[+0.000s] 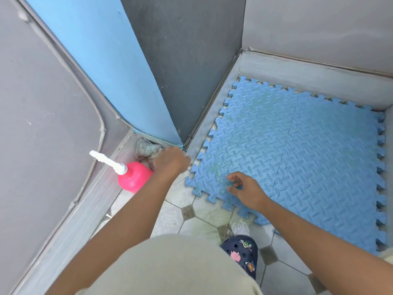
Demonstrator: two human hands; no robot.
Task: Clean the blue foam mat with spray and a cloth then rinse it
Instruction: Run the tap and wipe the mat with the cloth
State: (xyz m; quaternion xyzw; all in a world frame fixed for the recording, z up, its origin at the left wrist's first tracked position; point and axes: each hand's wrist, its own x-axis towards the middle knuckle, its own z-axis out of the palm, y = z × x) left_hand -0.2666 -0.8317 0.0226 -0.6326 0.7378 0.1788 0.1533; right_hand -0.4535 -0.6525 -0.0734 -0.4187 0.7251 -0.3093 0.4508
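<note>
The blue foam mat [297, 150], with a puzzle-tooth edge and a ribbed pattern, lies flat on the tiled floor at the right, tucked into a corner. A crumpled grey cloth [146, 148] sits at the foot of the blue door, and my left hand [170, 161] is closed on its near end. A pink spray bottle [134, 176] with a white nozzle stands just left of that hand. My right hand [244, 187] hovers over the mat's near left corner, fingers loosely spread, holding nothing.
A blue door [100, 67] and dark panel [187, 60] rise behind the cloth. Grey walls with a pale skirting close in on the left and far right. My foot in a dark clog [242, 252] stands on the tiled floor [191, 222] beside the mat.
</note>
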